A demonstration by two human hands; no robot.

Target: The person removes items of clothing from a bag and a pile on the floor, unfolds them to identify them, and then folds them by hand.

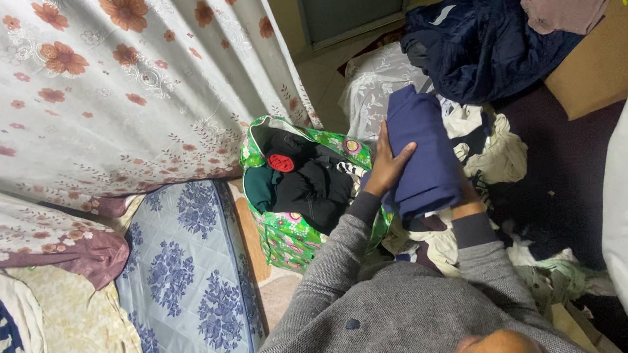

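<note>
Over on the left there's a floral curtain (98, 83), thin and drapey with orange flowers, hanging down onto a mattress (185, 286) covered in blue-and-white flower print, looks quilted and a bit stiff. Next to that sits a green patterned bag (289, 238), shiny like that woven plastic stuff, mouth gaping wide with dark clothes (307, 185) stuffed in so they sit loose on top. Then the person in the grey knit sweater: the left hand (387, 164) is pressed flat against the side of a folded navy cloth (424, 156), fingers spread, seemingly to keep the fold from flopping open. The right hand (465, 200) is mostly tucked under the lower end of it, so I can't tell how it's gripping, but it's clearly taking the weight from below. The cloth is smooth and thick-ish, held up over a messy pile of pale laundry (485, 153), just right of the bag. Further right there's a rumpled dark blue jacket (480, 39) and a cardboard box (601, 65).
</note>
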